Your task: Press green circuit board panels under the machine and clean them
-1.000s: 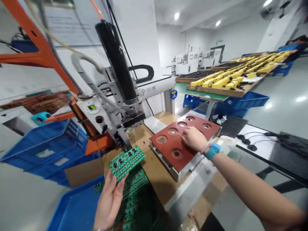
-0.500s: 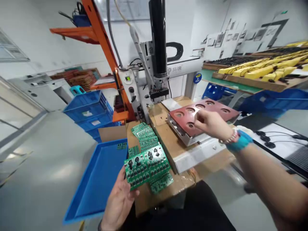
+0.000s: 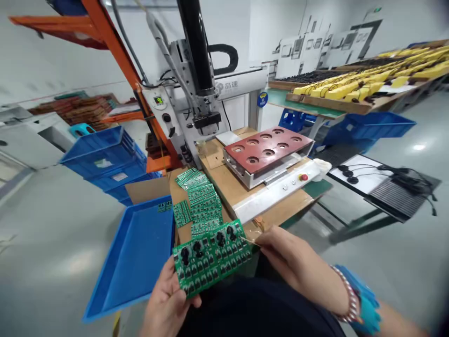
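My left hand (image 3: 169, 295) grips a green circuit board (image 3: 212, 271) by its left end, thumb along the lower edge. Black glossy blobs sit along the board's upper part, above rows of small dark components. In my right hand (image 3: 298, 267) a thin pale stick (image 3: 253, 242) is pinched between thumb and fingers. Its tip reaches the board's upper right corner, near the rightmost blob; whether it touches cannot be made out. Beyond the held board, more green circuit boards (image 3: 204, 202) lie overlapping on the brown bench (image 3: 224, 181).
A blue tray (image 3: 121, 281) stands left of the boards, with stacked blue crates (image 3: 101, 161) behind. Ahead is a bench machine with a black cylinder (image 3: 196, 51) and a red plate with round holes (image 3: 268, 149). On the right, a side table (image 3: 358, 187) carries black cables.
My right hand has come down from over the red plate to the board's right end, where its thin stick now shows. The view has shifted right; my left hand still holds the board.
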The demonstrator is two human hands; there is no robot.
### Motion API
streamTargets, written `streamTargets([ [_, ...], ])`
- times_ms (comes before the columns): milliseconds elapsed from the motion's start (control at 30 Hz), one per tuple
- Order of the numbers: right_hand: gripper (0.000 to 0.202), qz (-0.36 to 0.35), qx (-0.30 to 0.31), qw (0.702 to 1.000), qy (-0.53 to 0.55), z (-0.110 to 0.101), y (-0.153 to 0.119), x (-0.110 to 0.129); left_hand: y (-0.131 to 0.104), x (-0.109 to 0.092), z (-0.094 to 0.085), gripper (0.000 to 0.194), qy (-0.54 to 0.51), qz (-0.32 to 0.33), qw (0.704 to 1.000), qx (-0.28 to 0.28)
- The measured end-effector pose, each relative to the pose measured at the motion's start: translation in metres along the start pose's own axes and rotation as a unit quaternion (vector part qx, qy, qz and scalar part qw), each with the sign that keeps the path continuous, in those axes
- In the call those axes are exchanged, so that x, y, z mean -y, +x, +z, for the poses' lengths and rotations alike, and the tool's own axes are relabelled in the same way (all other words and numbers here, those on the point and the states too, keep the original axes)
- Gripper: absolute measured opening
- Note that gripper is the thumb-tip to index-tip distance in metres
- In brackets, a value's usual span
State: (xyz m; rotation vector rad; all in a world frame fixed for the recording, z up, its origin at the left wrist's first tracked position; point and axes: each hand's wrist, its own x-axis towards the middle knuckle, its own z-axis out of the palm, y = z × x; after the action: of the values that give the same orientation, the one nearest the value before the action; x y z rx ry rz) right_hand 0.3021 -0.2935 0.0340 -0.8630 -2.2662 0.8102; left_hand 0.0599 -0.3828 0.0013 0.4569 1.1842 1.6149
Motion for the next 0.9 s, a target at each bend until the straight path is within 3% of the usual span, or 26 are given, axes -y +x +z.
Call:
streamTargets([
  [167, 0.016, -0.018, -0.023, 0.999, -0.024, 0.000, -0.005, 0.000, -0.006, -0.002, -0.001, 0.061, 0.007, 0.012, 1.000, -0.018],
  [400, 0.016, -0.081, -0.104, 0.988, -0.082, 0.002, -0.005, 0.001, -0.005, -0.003, -0.004, 0.058, 0.020, 0.014, 1.000, -0.006],
  [633, 0.020, -0.103, -0.122, 0.983, -0.093, 0.005, -0.002, 0.003, -0.009, -0.006, 0.010, 0.057, 0.028, -0.004, 0.999, -0.023],
  [900, 0.016, -0.100, -0.126, 0.982, -0.103, 0.004, 0.004, 0.005, -0.006, -0.006, 0.011, 0.059, 0.030, 0.000, 0.999, -0.025],
])
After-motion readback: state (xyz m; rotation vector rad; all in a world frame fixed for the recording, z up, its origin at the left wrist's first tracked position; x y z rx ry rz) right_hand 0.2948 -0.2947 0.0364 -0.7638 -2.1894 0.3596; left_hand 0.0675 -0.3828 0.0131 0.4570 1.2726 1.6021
